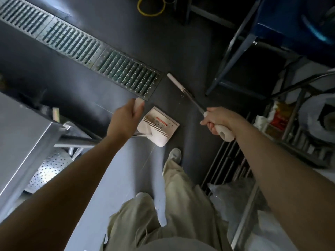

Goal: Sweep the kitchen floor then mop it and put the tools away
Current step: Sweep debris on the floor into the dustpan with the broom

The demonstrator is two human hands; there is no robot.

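A white dustpan (159, 125) with a comb edge stands on the dark floor just ahead of my feet, with bits of debris in it. My left hand (126, 117) grips the white top of its upright handle (139, 104). My right hand (218, 119) grips the white grip of a broom handle (224, 133). The metal shaft runs forward and down to a narrow white broom head (175, 81) on the floor beyond the dustpan, by the end of the drain grate. The two tools are apart.
A long metal drain grate (76, 44) crosses the floor diagonally. A steel table (27, 131) with a perforated bowl under it stands at left. A wire rack (293, 134) with goods is at right, a blue frame (233, 51) at the back right, a yellow cord (150, 6) at the far back.
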